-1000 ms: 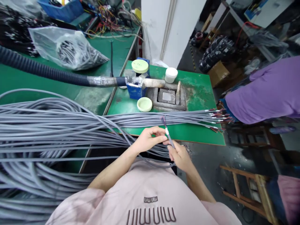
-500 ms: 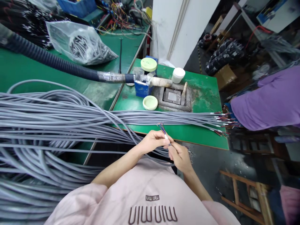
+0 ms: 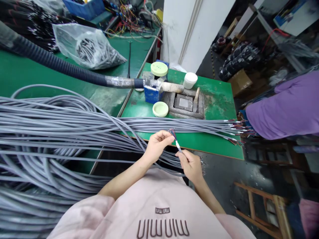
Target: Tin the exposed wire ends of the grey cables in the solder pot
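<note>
A grey cable (image 3: 179, 149) with a white band near its end is gripped by my right hand (image 3: 191, 166), fingers closed round the grey jacket. From its tip fan thin coloured wires (image 3: 172, 132), some blue and some red. My left hand (image 3: 157, 146) pinches at these wires with thumb and forefinger. Just beyond my hands, a bundle of grey cables (image 3: 174, 125) runs across the green table, with white-banded, stripped ends (image 3: 239, 127) at the right edge. More cables pass beneath my forearms.
A solder pot (image 3: 184, 102) with a brush in it stands ahead, under a black suction hose (image 3: 82, 73). Around it are a shallow pale dish (image 3: 160, 109), a white tub (image 3: 190, 80) and a blue box (image 3: 152, 94). A person in purple (image 3: 286, 103) is at right; a wooden stool (image 3: 264, 207) stands below.
My left hand has shifted from the white band up to the wire tips, leaving the band in plain view. My right hand still holds the cable in about the same place.
</note>
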Demonstrator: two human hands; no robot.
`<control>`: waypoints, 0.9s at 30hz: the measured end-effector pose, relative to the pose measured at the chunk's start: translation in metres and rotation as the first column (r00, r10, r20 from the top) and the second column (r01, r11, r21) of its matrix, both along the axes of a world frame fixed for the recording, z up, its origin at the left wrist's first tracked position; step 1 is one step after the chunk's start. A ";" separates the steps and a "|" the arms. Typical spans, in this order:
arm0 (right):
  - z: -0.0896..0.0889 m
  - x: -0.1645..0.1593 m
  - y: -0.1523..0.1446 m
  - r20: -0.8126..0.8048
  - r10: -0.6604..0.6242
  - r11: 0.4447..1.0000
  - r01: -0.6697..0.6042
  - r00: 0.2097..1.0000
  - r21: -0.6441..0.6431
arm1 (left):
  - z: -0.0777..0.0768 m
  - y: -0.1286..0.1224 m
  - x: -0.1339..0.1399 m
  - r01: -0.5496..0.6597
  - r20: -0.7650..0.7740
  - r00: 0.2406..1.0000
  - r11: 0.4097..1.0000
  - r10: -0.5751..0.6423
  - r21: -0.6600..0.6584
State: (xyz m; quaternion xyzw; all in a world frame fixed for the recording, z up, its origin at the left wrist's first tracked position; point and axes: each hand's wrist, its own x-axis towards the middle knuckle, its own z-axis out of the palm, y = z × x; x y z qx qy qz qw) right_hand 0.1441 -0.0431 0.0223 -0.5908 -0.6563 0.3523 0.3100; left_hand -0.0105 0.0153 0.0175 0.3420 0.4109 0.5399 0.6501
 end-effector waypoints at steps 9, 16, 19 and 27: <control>-0.005 -0.003 0.004 0.116 -0.018 0.994 0.006 0.993 0.108 | -0.007 -0.008 -0.001 -0.153 -0.291 0.905 0.876 0.310 0.458; -0.006 -0.007 0.006 0.301 0.009 0.960 -0.093 0.954 0.265 | -0.003 0.003 -0.005 -0.104 -0.344 0.922 0.968 0.180 0.227; -0.006 -0.007 0.007 0.347 0.005 0.956 -0.106 0.938 0.273 | -0.001 0.007 -0.006 -0.090 -0.253 0.962 0.994 0.103 0.066; -0.009 -0.007 0.007 0.373 0.001 0.948 -0.120 0.928 0.295 | 0.004 0.015 -0.013 0.051 -0.231 0.971 0.998 -0.054 -0.020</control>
